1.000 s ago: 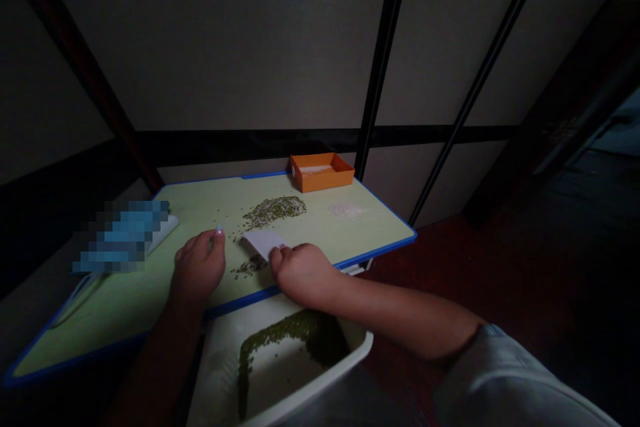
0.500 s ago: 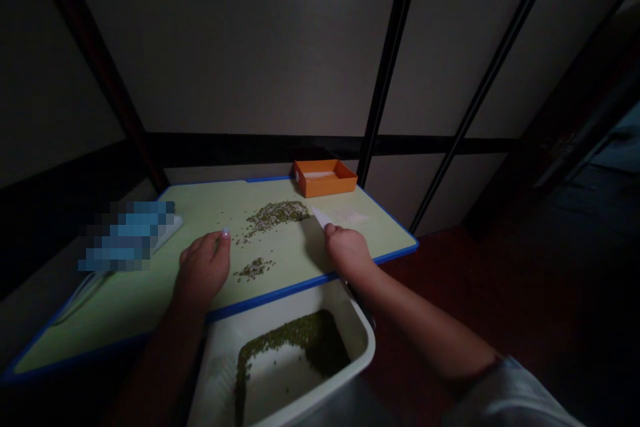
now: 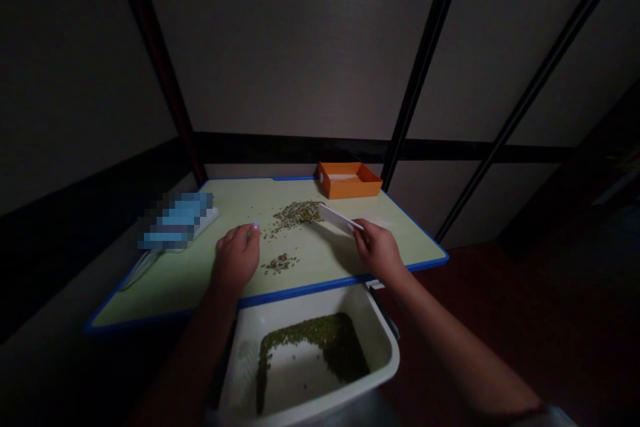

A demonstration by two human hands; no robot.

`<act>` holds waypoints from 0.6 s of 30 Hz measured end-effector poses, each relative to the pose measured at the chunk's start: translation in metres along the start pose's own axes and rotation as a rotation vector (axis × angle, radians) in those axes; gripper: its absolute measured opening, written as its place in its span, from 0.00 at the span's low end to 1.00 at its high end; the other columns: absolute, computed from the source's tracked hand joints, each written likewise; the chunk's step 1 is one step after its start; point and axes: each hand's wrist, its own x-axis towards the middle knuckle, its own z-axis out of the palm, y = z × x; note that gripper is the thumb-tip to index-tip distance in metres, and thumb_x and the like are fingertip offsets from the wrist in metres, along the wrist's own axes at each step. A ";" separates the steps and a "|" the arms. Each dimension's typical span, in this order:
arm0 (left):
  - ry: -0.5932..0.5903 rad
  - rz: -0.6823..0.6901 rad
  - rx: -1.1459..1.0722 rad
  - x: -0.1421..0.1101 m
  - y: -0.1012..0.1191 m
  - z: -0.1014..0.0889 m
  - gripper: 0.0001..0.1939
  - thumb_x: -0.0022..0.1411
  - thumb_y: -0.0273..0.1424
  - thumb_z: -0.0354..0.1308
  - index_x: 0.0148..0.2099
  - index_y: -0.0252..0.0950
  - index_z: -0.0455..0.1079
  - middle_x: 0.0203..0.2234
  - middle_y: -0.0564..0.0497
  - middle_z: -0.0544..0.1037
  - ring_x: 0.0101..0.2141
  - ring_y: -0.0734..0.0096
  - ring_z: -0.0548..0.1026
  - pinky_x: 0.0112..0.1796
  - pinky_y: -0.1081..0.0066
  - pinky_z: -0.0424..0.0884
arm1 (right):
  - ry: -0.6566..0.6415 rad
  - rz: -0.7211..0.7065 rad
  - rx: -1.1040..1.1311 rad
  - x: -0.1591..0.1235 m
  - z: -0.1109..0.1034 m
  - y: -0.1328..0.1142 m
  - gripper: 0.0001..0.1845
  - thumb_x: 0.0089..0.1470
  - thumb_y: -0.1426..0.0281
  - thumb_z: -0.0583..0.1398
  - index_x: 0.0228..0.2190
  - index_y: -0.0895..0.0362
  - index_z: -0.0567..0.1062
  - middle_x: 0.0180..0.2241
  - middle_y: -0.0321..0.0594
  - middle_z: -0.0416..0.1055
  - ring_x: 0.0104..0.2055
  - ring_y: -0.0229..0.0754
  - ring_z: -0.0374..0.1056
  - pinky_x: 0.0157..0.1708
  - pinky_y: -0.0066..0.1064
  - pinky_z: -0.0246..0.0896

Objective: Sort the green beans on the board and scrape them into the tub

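In my right hand (image 3: 377,248) is a thin, flat white card-like piece (image 3: 341,219), gripped at its near end. Its far end meets the right side of a spread pile of small green beans (image 3: 299,213) on the pale yellow-green tabletop (image 3: 320,250). My left hand (image 3: 237,259) is closed over the table, its thumb pointing forward; whatever its fingers hold, if anything, is hidden. A smaller patch of beans (image 3: 280,263) lies just right of it. Below the table's front edge, a whitish tub (image 3: 387,353) contains many more green beans (image 3: 345,340).
An orange open box (image 3: 354,188) stands at the table's back right, with something pale inside. On the left lies a blurred-out blue device (image 3: 183,213) with a white cable (image 3: 137,268). A panelled wall (image 3: 290,47) rises behind the blue-edged table.
The view has shifted, so everything sits further right in the picture. The white piece has turned from a pointed, steep look to a long edge lying toward the pile. My left hand stays closed.
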 end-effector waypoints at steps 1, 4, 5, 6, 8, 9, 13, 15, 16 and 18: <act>0.002 -0.002 -0.001 0.000 0.000 0.000 0.18 0.66 0.41 0.43 0.39 0.40 0.72 0.43 0.40 0.83 0.50 0.55 0.77 0.58 0.55 0.68 | -0.001 -0.032 0.103 0.003 0.004 -0.001 0.16 0.66 0.69 0.54 0.44 0.57 0.81 0.36 0.46 0.83 0.37 0.46 0.77 0.37 0.30 0.63; 0.021 -0.015 0.002 -0.001 0.000 0.000 0.18 0.67 0.40 0.42 0.38 0.40 0.72 0.41 0.39 0.82 0.49 0.55 0.77 0.58 0.53 0.68 | -0.031 -0.080 0.367 0.022 0.021 -0.004 0.15 0.65 0.66 0.55 0.39 0.57 0.80 0.33 0.43 0.81 0.35 0.45 0.74 0.35 0.31 0.63; 0.029 -0.020 0.002 -0.001 0.000 0.000 0.18 0.67 0.40 0.42 0.37 0.40 0.71 0.41 0.39 0.82 0.48 0.55 0.77 0.58 0.53 0.68 | -0.042 -0.086 0.431 0.030 0.028 -0.005 0.14 0.64 0.65 0.55 0.37 0.57 0.79 0.31 0.42 0.79 0.34 0.45 0.73 0.35 0.31 0.62; 0.036 -0.023 0.000 -0.001 0.000 0.000 0.18 0.67 0.39 0.42 0.36 0.40 0.71 0.40 0.40 0.82 0.48 0.55 0.77 0.57 0.53 0.68 | -0.050 -0.100 0.485 0.039 0.035 -0.007 0.14 0.64 0.64 0.55 0.34 0.57 0.79 0.30 0.41 0.78 0.33 0.44 0.72 0.35 0.31 0.62; 0.035 -0.021 -0.007 0.000 0.000 0.000 0.17 0.67 0.39 0.42 0.36 0.41 0.71 0.39 0.40 0.82 0.48 0.55 0.77 0.58 0.53 0.68 | -0.070 -0.113 0.565 0.058 0.048 -0.012 0.14 0.63 0.63 0.57 0.32 0.57 0.77 0.29 0.40 0.76 0.33 0.43 0.70 0.35 0.31 0.61; 0.028 -0.020 -0.011 0.000 0.000 0.000 0.18 0.68 0.39 0.41 0.36 0.40 0.70 0.39 0.40 0.82 0.48 0.55 0.77 0.58 0.54 0.68 | -0.070 -0.099 0.593 0.068 0.054 -0.015 0.13 0.62 0.64 0.57 0.31 0.58 0.76 0.28 0.39 0.75 0.32 0.43 0.69 0.35 0.31 0.60; 0.010 -0.042 -0.034 0.000 0.000 -0.001 0.19 0.69 0.38 0.39 0.36 0.41 0.70 0.39 0.40 0.81 0.50 0.55 0.77 0.59 0.53 0.68 | -0.112 -0.080 0.629 0.100 0.072 -0.026 0.12 0.61 0.64 0.59 0.27 0.57 0.73 0.24 0.34 0.70 0.29 0.40 0.64 0.31 0.29 0.55; 0.014 -0.063 -0.049 0.000 0.001 -0.002 0.19 0.69 0.38 0.39 0.37 0.41 0.70 0.40 0.40 0.81 0.50 0.55 0.77 0.59 0.53 0.68 | -0.143 -0.078 0.614 0.111 0.079 -0.030 0.13 0.61 0.65 0.59 0.26 0.56 0.71 0.23 0.32 0.67 0.29 0.38 0.63 0.30 0.29 0.53; 0.018 -0.070 -0.056 0.000 0.001 -0.002 0.19 0.69 0.39 0.39 0.37 0.41 0.70 0.40 0.40 0.81 0.50 0.54 0.77 0.59 0.53 0.68 | -0.148 -0.073 0.603 0.115 0.082 -0.032 0.13 0.61 0.65 0.59 0.26 0.56 0.71 0.23 0.32 0.67 0.28 0.38 0.62 0.30 0.29 0.52; 0.029 -0.080 -0.068 0.000 0.001 -0.002 0.20 0.69 0.39 0.38 0.37 0.41 0.70 0.41 0.40 0.81 0.50 0.54 0.77 0.59 0.52 0.68 | -0.148 -0.065 0.579 0.120 0.087 -0.034 0.11 0.61 0.66 0.59 0.27 0.56 0.72 0.23 0.32 0.67 0.29 0.38 0.62 0.30 0.28 0.53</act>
